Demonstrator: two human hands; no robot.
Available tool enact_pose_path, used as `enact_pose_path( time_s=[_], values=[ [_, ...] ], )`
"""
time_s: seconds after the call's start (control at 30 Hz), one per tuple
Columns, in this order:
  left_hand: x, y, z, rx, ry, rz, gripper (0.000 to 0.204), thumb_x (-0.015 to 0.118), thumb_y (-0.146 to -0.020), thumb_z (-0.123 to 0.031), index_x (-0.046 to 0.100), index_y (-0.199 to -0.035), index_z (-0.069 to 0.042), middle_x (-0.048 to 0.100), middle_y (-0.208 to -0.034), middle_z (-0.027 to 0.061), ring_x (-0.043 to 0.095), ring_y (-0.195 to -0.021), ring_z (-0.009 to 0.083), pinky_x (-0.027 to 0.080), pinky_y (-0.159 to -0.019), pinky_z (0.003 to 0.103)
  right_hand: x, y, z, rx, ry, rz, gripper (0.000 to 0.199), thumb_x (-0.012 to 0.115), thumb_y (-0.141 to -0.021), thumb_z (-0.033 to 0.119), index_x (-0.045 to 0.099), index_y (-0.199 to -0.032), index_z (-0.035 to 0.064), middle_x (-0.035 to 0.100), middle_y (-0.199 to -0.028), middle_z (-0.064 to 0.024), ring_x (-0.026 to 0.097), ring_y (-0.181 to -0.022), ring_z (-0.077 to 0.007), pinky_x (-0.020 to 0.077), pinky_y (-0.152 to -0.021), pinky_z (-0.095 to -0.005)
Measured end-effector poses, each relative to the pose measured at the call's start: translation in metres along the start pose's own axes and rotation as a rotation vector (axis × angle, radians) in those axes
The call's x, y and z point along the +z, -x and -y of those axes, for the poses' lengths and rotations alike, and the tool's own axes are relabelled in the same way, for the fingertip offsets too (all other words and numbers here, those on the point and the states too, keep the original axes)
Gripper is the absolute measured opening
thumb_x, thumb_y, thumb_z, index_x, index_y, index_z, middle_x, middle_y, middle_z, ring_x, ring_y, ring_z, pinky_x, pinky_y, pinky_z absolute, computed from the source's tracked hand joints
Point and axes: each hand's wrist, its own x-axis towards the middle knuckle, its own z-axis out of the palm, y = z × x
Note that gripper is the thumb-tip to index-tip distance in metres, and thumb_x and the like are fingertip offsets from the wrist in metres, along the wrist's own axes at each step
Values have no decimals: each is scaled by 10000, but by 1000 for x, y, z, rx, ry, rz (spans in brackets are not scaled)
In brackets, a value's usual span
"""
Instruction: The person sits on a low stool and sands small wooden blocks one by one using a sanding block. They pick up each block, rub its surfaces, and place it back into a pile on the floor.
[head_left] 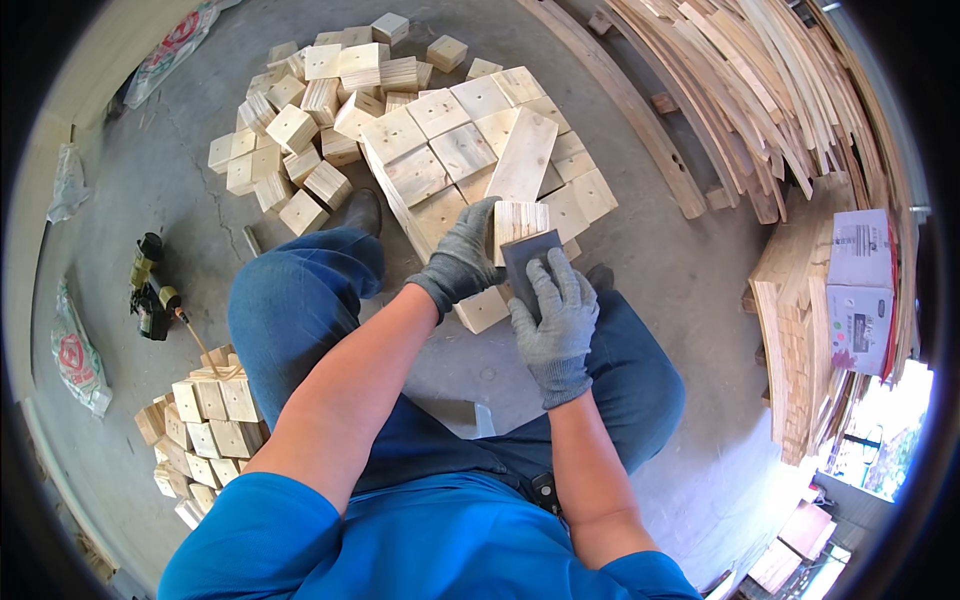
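My left hand [462, 252], in a grey knit glove, grips a wooden block [520, 218] with layered grain on its side. In my right hand [555, 325], gloved the same way, is a dark rectangular sanding pad [528, 268], its fingers lying over the pad's face. The pad touches or nearly touches the block's near side. Just beyond the hands stand wooden blocks packed in rows [462, 150], each with a small hole or mark on top. A loose flat board [524, 158] lies slantwise over them. One more block [482, 310] sits below my left hand.
Loose blocks [292, 128] are heaped at the far left. A cordless drill [150, 300] lies on the floor at left, near a stack of blocks [205, 425]. Long planks [720, 90] are piled at the far right, with a carton [860, 290] on stacked wood. Plastic bags [80, 350] lie by the left wall.
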Motion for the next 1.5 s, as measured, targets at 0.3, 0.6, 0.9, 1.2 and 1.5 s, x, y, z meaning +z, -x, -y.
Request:
enact_pose_path(
  time_s=[0.3, 0.6, 0.9, 1.2, 1.5],
  values=[
    [2, 4, 6, 33, -5, -30, 1116, 1029, -693, -328, 402, -1582, -79, 538, -1458, 186, 579, -1351, 330, 477, -1169, 407, 8, -106, -56, 85, -130, -22, 552, 857, -843, 180, 728, -1372, 88, 648, -1502, -167, 622, -1316, -406, 488, -1142, -496],
    [4, 3, 10, 24, 17, -44, 1105, 1030, -697, -309, 411, -1583, -80, 540, -1470, 162, 582, -1356, 309, 480, -1180, 397, -64, -148, -66, 256, -493, 359, 551, 887, -801, 99, 742, -1321, -9, 738, -1370, -194, 710, -1270, -301, 539, -1120, -382],
    [-1, 5, 7, 33, -2, -34, 1080, 1016, -694, -316, 431, -1572, -86, 534, -1480, 184, 572, -1385, 345, 473, -1195, 418, -41, -193, -85, 263, -373, 700, 597, 844, -795, 151, 739, -1367, 18, 796, -1224, -189, 769, -1094, -288, 598, -1003, -397],
    [-2, 5, -2, 13, -9, -18, 1081, 1013, -689, -315, 429, -1572, -92, 540, -1470, 191, 583, -1371, 360, 479, -1189, 421, -13, -176, -122, 401, -251, 643, 571, 854, -815, 227, 752, -1338, 22, 791, -1216, -191, 773, -1062, -275, 598, -951, -358],
    [-16, 3, -21, -95, -12, 81, 1165, 969, -682, -305, 351, -1638, -61, 477, -1576, 244, 504, -1469, 422, 444, -1234, 426, -57, -80, -150, 510, -408, 370, 565, 884, -824, 211, 743, -1323, -12, 775, -1292, -202, 747, -1192, -297, 552, -1078, -368]
  ],
)
